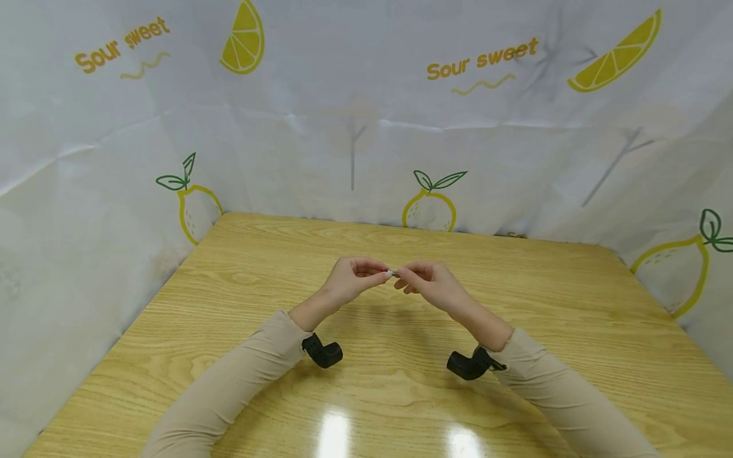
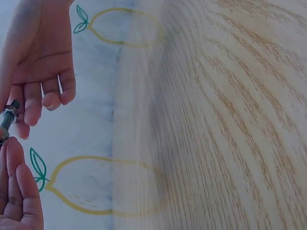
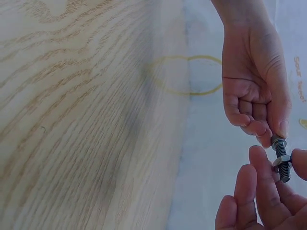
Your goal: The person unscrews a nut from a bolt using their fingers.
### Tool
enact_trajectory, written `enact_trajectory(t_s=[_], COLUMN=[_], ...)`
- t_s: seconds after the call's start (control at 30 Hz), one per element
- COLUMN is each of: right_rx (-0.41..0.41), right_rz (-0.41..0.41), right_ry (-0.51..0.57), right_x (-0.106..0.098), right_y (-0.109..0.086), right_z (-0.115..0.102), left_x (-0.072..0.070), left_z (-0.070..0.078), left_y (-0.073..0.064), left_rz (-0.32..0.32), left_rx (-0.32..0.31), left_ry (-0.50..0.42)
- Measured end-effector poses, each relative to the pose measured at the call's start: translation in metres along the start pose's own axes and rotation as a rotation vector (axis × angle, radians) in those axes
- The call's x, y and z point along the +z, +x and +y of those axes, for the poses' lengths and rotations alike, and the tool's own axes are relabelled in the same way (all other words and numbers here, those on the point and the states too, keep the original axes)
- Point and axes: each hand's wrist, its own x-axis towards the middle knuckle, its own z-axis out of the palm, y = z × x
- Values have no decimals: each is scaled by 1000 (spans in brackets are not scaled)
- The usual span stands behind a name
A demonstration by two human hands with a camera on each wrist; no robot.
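Above the table, the left hand (image 1: 347, 280) and right hand (image 1: 441, 287) meet at a small metal bolt (image 1: 393, 273). My left thumb and fingers pinch the bolt's head end, seen at the top of the bolt (image 3: 281, 148) in the right wrist view. A hex nut (image 3: 282, 162) sits partway along the thread, a little short of the tip. Right thumb and fingers pinch the nut at its sides, the other right fingers loosely extended. The left wrist view shows the nut (image 2: 10, 112) and thread tip near its left edge; the head is mostly hidden by fingers.
A wood-grain table (image 1: 258, 381) lies below both hands. White cloth (image 1: 309, 152) printed with lemons surrounds its back and sides. A black wrist camera mount (image 1: 324, 353) hangs under the left forearm, another mount (image 1: 468, 364) under the right.
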Motion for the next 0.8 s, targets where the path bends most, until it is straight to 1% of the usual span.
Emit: enact_trajectory(t_s=[0.07,0.2,0.33,0.57,0.67,0.8], right_rx=[-1,-30,-48,-15,0,-7], right_rz=[-4,30,44,25,18,42], right_ry=[-2,-29,-14,-37,-33,-44], right_x=[0,0,1,-1,-1,-1], right_y=[0,0,-1,0,-1,-2], right_z=[0,-1,-1,0,-1,-2], left_x=[0,-1,-2,-1,-1,-1], left_z=[0,-1,-2,0,1,1], left_y=[0,1,1,0,0,0], left_rz=[-1,-2,-2,-1,0,3], left_rx=[-2,2,4,14,11,15], left_ry=[-4,-13,-30,-12,-21,-20])
